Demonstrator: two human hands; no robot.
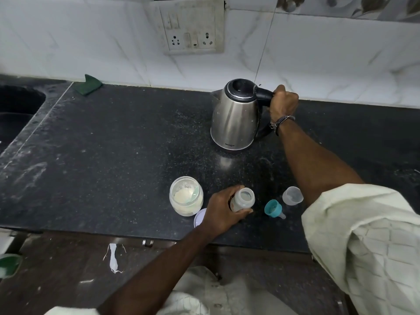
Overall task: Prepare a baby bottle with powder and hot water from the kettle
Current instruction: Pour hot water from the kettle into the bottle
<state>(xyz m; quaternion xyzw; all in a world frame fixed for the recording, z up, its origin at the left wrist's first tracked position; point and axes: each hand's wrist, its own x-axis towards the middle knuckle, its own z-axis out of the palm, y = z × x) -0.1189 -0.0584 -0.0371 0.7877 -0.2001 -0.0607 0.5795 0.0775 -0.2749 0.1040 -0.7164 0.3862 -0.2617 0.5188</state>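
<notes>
**Kettle in hand, bottle braced: the pour is next**

Head view, the only one we have. The right hand (283, 103) is wrapped around the black handle of the steel kettle (235, 117), which stands upright on the dark counter (113, 144) with its spout turned to the person's left. Down near the front edge, the left hand (221, 213) grips the baby bottle (242, 200) around its body, mouth open and facing up, and something pale seems to sit inside, though the angle is too steep to be sure it is powder. Just to the left of that hand stands the open powder jar (186, 198) with a scoop in it, and its lid (200, 218) lies flat beside it, partly tucked under the wrist. To the right of the bottle lie the teal collar with nipple (273, 208) on its side and the clear cap (292, 195).

Now the risks. The bottle's mouth is narrow and the kettle's spout broad, so a fast tilt could send hot water over the rim and onto the gripping fingers. Kettle and bottle are well apart, so the carry matters too: a swing could slosh. And the open jar sits right beside the target, so any splash could wet the powder.
</notes>
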